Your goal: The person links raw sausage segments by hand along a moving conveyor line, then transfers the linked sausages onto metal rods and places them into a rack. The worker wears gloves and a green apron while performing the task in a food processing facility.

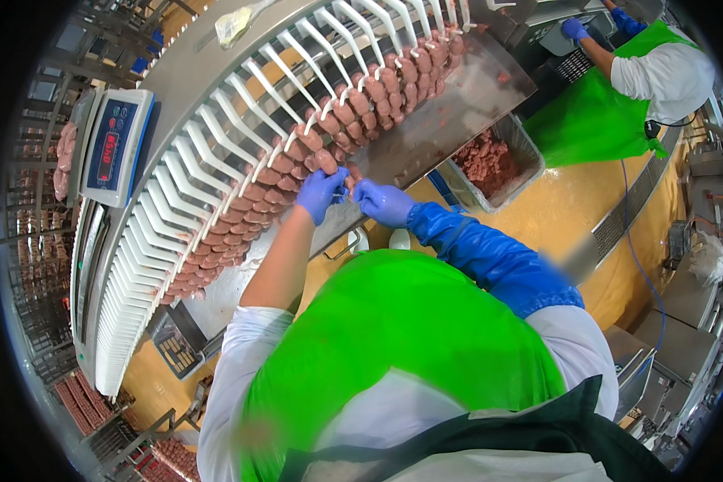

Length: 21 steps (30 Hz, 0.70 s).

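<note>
My left hand (321,195), in a purple glove, is closed at the lower end of a pink sausage link (327,161) hanging from the hook rail. Close beside it, my gloved right hand (384,202) pinches the end of another raw link (351,185). Something thin and whitish, perhaps casing or string, shows between the two hands; my fingers hide most of it. Strings of linked sausages (253,201) hang in loops from the white hooks (193,173) on both sides of my hands. A blue sleeve (490,253) covers my right forearm.
A steel table (434,136) runs below the sausages. Ground meat (487,165) fills part of a tub (530,157) at right. A scale (116,149) stands at far left. Another person in a green apron (578,116) works at upper right. Sausage racks (80,402) stand lower left.
</note>
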### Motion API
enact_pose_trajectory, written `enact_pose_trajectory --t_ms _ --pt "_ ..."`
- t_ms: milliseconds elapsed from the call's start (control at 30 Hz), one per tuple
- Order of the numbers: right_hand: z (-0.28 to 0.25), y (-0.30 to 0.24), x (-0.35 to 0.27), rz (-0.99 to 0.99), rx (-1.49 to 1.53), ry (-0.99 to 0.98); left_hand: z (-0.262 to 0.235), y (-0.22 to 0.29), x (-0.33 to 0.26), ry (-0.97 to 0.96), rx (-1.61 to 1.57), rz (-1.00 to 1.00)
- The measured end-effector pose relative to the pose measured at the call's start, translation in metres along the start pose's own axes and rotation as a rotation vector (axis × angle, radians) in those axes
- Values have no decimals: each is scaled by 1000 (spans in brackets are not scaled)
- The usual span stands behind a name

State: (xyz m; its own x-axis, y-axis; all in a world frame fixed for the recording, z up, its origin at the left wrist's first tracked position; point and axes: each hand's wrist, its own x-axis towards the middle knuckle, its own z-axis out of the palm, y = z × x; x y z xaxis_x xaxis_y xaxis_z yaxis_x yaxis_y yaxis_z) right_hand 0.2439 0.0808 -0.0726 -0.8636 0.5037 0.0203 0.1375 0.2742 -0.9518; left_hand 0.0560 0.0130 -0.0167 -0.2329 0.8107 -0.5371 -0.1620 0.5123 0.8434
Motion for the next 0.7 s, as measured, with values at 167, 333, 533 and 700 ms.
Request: enact_pose_trajectory --t_ms 167,333,533,700 --pt "-15 3 10 240 410 5 0 -13 -3 27 -316 62" --pt "-22 -16 4 -160 -216 -48 -12 -13 6 161 -2 70" --pt "-7 -25 9 -258 -767 -142 -25 -6 18 202 455 15" --pt "9 -2 17 -125 -561 -131 -83 -26 -54 22 590 115"
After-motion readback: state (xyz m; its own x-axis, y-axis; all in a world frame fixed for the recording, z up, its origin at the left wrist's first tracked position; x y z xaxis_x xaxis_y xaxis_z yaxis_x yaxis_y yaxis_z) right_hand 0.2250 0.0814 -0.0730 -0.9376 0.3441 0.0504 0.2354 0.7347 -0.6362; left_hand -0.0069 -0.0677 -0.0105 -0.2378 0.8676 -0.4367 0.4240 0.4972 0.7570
